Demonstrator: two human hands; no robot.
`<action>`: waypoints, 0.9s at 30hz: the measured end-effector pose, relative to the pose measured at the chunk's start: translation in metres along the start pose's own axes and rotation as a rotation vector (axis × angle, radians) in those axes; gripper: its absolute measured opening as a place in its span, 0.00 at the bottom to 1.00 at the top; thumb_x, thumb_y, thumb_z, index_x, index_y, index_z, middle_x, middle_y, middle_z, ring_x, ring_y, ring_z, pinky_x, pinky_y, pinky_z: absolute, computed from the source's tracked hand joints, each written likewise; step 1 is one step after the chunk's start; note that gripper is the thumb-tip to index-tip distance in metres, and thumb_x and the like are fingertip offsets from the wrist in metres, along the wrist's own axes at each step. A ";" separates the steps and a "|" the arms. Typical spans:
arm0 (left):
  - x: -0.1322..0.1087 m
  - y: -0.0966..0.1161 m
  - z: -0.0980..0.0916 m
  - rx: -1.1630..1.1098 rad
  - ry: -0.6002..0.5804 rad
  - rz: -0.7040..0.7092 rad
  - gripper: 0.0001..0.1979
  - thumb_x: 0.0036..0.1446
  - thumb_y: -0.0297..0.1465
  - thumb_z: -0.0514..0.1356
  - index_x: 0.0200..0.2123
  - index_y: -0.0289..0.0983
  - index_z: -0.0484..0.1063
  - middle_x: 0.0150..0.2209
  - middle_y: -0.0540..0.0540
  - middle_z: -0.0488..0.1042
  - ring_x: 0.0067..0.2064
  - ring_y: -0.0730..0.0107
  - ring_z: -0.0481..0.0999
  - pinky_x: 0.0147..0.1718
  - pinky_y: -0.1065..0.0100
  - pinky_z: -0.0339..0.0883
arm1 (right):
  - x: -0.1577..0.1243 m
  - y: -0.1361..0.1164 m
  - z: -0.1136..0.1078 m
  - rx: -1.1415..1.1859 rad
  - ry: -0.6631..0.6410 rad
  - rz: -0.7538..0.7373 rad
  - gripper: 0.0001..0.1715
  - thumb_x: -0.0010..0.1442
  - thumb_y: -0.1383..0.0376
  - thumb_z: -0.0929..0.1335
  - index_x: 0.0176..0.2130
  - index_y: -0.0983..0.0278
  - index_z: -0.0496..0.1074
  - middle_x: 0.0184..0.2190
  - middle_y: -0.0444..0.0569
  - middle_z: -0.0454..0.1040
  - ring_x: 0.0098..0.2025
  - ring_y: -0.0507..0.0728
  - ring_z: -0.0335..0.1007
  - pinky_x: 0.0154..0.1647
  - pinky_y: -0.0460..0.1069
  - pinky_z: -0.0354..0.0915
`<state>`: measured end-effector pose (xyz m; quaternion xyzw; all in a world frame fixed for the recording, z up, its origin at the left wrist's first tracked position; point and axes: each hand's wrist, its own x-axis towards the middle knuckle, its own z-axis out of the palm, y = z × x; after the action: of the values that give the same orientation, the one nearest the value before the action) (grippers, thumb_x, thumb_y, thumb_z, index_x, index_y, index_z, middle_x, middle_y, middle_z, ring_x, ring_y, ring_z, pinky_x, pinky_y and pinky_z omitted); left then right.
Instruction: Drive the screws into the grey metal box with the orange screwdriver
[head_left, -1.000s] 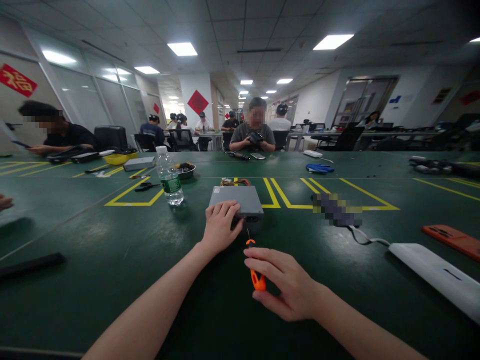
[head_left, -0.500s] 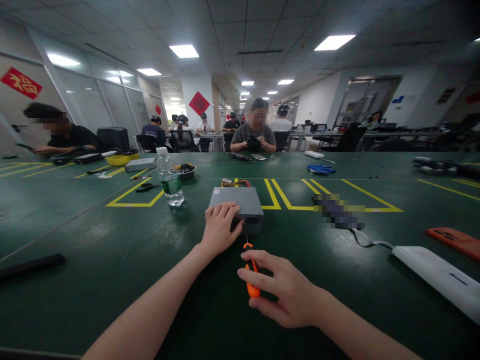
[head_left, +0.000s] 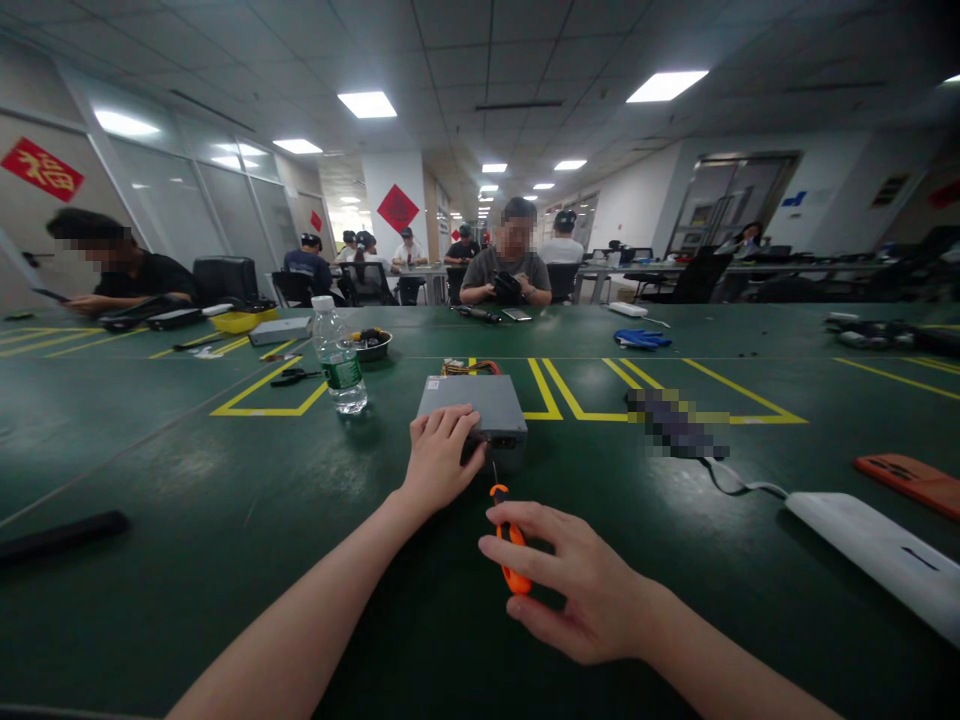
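A grey computer power supply (head_left: 491, 398) lies on the green table, its bundle of coloured wires (head_left: 471, 367) at the far side. My left hand (head_left: 444, 455) holds its near left corner, fingers on the top and thumb on the near face. In my right hand (head_left: 577, 580) is a screwdriver (head_left: 513, 556) with an orange and black handle, gripped between fingertips and thumb. Its thin shaft points at the near face of the power supply, just below the socket. Whether the tip touches a screw is too small to tell.
Left of the power supply stands a water bottle (head_left: 341, 365), with a metal bowl (head_left: 373, 346) of small parts behind it. To the right are a white power bank (head_left: 874, 550) with a cable, an orange phone (head_left: 911, 482) and blue gloves (head_left: 642, 339). A person (head_left: 506, 265) sits opposite.
The screwdriver's handle has swung slightly right, tilting the shaft more. My right hand has shifted a little right and down with it. My left hand and the power supply stay put.
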<state>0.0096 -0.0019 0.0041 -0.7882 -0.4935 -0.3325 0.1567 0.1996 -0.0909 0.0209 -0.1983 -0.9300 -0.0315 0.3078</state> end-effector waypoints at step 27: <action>-0.001 -0.001 0.001 -0.007 -0.012 -0.004 0.15 0.55 0.35 0.55 0.46 0.42 0.64 0.51 0.45 0.68 0.52 0.59 0.63 0.47 0.56 0.51 | -0.004 0.002 -0.010 0.043 0.039 0.045 0.15 0.60 0.64 0.60 0.47 0.64 0.64 0.49 0.56 0.64 0.44 0.56 0.66 0.41 0.50 0.65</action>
<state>0.0088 -0.0014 0.0032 -0.7898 -0.4950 -0.3297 0.1501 0.2093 -0.0922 0.0264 -0.2119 -0.9195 -0.0083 0.3309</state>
